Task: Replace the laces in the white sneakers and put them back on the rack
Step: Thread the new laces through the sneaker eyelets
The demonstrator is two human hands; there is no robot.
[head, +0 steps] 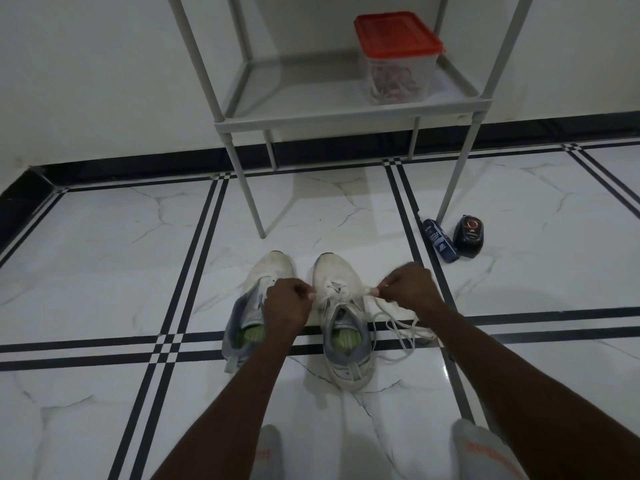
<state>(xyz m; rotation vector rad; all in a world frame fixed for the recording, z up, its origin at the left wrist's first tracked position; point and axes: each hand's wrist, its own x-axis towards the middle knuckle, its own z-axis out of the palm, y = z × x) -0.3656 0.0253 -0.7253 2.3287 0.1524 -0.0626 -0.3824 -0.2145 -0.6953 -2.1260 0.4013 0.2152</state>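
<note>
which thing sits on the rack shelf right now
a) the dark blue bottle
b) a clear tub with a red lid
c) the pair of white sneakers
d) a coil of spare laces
b: the clear tub with a red lid stands alone on the rack shelf, while both white sneakers and the dark blue bottle are down on the floor.

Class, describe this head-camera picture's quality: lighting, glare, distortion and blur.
Head view: dim, greyish light; soft glare on the glossy floor tiles beside the right sneaker; wide-angle bending of the rack legs and tile lines; slight blur on both hands, left and right.
</note>
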